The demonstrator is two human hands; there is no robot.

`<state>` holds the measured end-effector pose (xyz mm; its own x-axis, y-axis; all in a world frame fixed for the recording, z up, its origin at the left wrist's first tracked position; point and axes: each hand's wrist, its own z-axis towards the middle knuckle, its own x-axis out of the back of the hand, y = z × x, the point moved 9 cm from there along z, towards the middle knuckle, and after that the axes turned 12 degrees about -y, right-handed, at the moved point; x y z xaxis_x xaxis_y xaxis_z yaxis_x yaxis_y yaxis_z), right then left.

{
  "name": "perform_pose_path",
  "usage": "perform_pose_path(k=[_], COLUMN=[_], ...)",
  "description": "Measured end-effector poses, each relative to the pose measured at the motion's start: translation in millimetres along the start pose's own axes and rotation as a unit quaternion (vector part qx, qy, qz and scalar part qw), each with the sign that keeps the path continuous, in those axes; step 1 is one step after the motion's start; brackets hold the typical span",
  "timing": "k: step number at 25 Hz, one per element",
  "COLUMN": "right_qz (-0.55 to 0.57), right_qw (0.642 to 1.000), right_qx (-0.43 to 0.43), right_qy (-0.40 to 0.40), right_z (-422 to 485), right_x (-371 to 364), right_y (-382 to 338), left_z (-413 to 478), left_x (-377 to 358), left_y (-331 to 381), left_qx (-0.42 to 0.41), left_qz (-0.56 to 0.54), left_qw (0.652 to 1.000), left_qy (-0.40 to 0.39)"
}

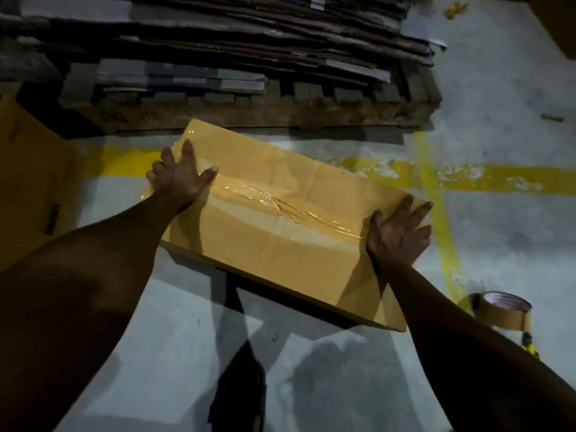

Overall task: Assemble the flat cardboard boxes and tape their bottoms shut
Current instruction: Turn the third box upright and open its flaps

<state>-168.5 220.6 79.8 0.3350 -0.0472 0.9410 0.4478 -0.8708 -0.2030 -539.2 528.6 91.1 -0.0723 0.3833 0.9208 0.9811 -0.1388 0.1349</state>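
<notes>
Two flat palms, left hand [179,177] and right hand [400,233], press the taped box [280,222]; light, hollow, slick tape; grip its short ends.

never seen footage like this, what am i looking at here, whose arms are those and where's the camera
No machine here: a person wears one wide-angle camera on the head, so you look down along their own two arms. A cardboard box lies on the grey floor, taped side up, with clear tape along its seam. The left hand presses flat on the box's far left end, the right hand on its right end; neither grips anything. A tape roll sits on the floor to the right. Behind the box, flat cardboard is stacked on a pallet.
</notes>
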Motion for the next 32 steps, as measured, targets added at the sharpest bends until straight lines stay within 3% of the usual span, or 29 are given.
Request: perform_pose_path(k=[3,5,11,14,17,20,21,24,27,32], right_qz=[0.109,0.19,0.349,0.39,0.371,0.314,0.267,0.123,0.146,0.188], right_qw=[0.987,0.963,0.917,0.901,0.912,0.911,0.926,0.982,0.984,0.97], right_qx=[-0.114,-0.187,-0.15,-0.155,-0.173,-0.252,-0.251,-0.144,-0.106,-0.154], right_qy=[0.022,0.035,0.121,0.112,0.002,-0.094,-0.086,0.003,0.007,-0.024], right_z=[1.2,-3.3,-32.8,-57.8,-83.0,-108.8,-108.8,-80.5,-41.1,-11.8], right_x=[15.2,31.5,121.9,143.6,122.6,88.5,87.1,103.5,104.3,97.3], right_y=[17.3,27.9,40.9,57.8,78.9,109.3,112.9,92.5,71.3,68.0], left_z=[2.1,-4.7,-74.9,-121.9,-164.1,-194.8,-196.5,-170.3,-122.8,-81.2], left_x=[15.2,26.5,97.1,87.7,43.6,0.1,-5.1,2.1,16.7,25.5], left_y=[-20.3,-25.7,-9.7,-27.8,-59.6,-67.7,-66.7,-52.5,-34.6,-15.4], left_qx=[0.089,0.102,0.022,0.051,0.105,0.117,0.12,0.125,0.124,0.158], left_qz=[-0.159,-0.24,-0.415,-0.392,-0.323,-0.254,-0.241,-0.221,-0.243,-0.382], left_qw=[0.983,0.965,0.907,0.918,0.936,0.95,0.955,0.963,0.959,0.907], left_qy=[-0.015,-0.015,0.067,0.01,-0.092,-0.136,-0.125,-0.088,-0.073,-0.078])
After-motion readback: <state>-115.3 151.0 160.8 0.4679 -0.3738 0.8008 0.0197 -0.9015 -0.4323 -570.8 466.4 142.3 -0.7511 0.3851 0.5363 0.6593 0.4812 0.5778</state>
